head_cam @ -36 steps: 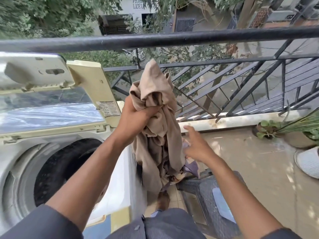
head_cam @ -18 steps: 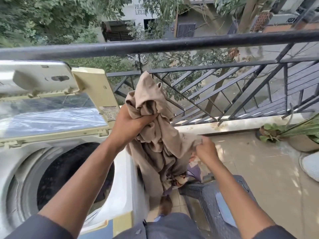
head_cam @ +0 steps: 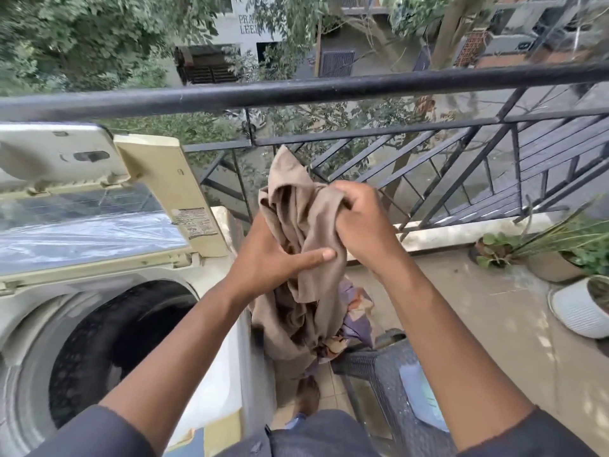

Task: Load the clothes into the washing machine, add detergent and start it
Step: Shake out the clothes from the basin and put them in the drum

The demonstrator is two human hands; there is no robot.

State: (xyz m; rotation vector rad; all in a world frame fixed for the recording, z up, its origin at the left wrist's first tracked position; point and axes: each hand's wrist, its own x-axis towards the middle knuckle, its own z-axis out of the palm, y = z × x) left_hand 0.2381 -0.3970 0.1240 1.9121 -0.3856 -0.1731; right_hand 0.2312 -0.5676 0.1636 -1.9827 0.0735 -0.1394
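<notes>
Beige garment [head_cam: 306, 232] is clamped in both grips, left hand [head_cam: 273, 255] and right hand [head_cam: 359, 222], held right of the washing machine [head_cam: 211, 367] drum [head_cam: 112, 344]. Trailing patterned cloth [head_cam: 352, 321] could be snagged on the machine edge and dropped.

A soft, matt, crumpled beige cloth garment [head_cam: 306, 245] is gripped by the left hand [head_cam: 273, 258] and right hand [head_cam: 359, 225]. Left of the garment, a yellowed cream plastic washing-machine lid [head_cam: 164, 192] with a glossy transparent panel is seen above a dark perforated drum [head_cam: 115, 341]. Behind the garment, a black matt painted metal railing [head_cam: 329, 90] is noted. Below the garment, a dark woven-textured plastic stool [head_cam: 389, 367] is seen.
</notes>
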